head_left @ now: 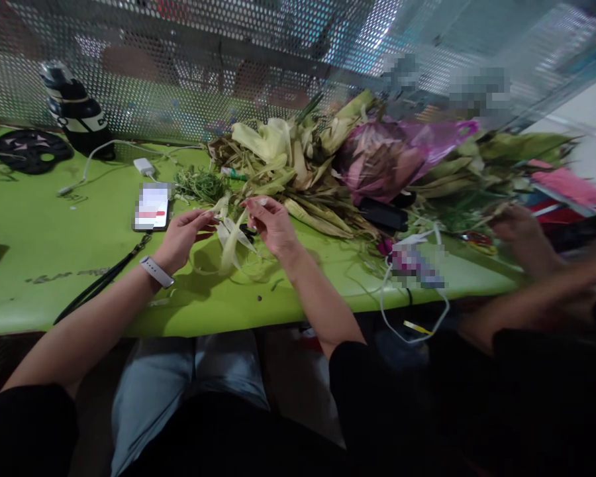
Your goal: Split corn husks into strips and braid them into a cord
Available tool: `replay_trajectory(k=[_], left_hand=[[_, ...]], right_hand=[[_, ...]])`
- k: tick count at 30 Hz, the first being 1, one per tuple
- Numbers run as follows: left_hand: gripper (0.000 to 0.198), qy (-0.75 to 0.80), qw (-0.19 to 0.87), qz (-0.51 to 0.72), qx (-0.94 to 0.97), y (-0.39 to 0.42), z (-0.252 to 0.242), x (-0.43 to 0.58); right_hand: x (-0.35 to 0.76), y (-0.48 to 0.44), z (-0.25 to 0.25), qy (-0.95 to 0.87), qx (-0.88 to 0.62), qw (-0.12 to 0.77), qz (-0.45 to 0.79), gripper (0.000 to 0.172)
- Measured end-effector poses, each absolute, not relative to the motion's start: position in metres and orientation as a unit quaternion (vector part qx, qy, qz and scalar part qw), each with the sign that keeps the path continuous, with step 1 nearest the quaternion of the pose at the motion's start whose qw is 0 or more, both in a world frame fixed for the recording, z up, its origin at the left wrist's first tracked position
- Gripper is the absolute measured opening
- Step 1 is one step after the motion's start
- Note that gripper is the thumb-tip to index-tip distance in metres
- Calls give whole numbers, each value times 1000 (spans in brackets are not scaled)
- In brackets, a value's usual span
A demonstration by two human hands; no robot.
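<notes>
Your left hand [177, 240] pinches the pale husk strips [230, 248], its grip closed at thumb and fingertips; your right hand [277, 229], at three o'clock from it, has its grip closed on them too. The strips hang between your hands over the green surface [228, 311]. From them, the husk heap [273, 149] lies at one o'clock, the purple bag [377, 156] at two, another person's hand [519, 228] at three, the phone [151, 207] at ten.

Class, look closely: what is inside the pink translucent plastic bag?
Brownish, dry-looking leafy pieces show through the pink translucent plastic bag; whatever lies deeper is covered by them and cannot be seen.
</notes>
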State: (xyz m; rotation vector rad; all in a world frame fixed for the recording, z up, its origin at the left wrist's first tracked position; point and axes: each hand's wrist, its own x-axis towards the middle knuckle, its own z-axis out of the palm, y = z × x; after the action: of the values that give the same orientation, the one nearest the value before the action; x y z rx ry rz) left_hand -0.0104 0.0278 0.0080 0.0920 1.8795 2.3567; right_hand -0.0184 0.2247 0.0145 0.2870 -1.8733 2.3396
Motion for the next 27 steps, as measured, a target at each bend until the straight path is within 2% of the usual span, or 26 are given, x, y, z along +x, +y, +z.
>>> replay_trajectory(k=[3, 6, 13, 18, 24, 25, 27], left_hand=[[28, 571, 117, 813, 5, 29, 10, -8], [26, 551, 141, 822, 20, 33, 8, -5], [37, 564, 140, 810, 83, 42, 3, 2], [31, 598, 146, 779, 118, 41, 4, 3], [22, 639, 150, 739, 150, 37, 3, 2], [20, 642, 145, 739, 145, 37, 3, 1], [21, 631, 141, 753, 125, 37, 4, 1]], right_hand=[[-12, 217, 13, -629, 138, 39, 764, 26], [-7, 205, 11, -631, 113, 43, 766, 25], [-2, 197, 9, -579, 67, 0, 812, 35], [-4, 198, 6, -612, 94, 44, 784, 34], [-4, 201, 9, -661, 80, 59, 744, 64], [-4, 202, 10, -665, 76, 53, 741, 65], [-4, 203, 10, -671, 73, 48, 736, 53]])
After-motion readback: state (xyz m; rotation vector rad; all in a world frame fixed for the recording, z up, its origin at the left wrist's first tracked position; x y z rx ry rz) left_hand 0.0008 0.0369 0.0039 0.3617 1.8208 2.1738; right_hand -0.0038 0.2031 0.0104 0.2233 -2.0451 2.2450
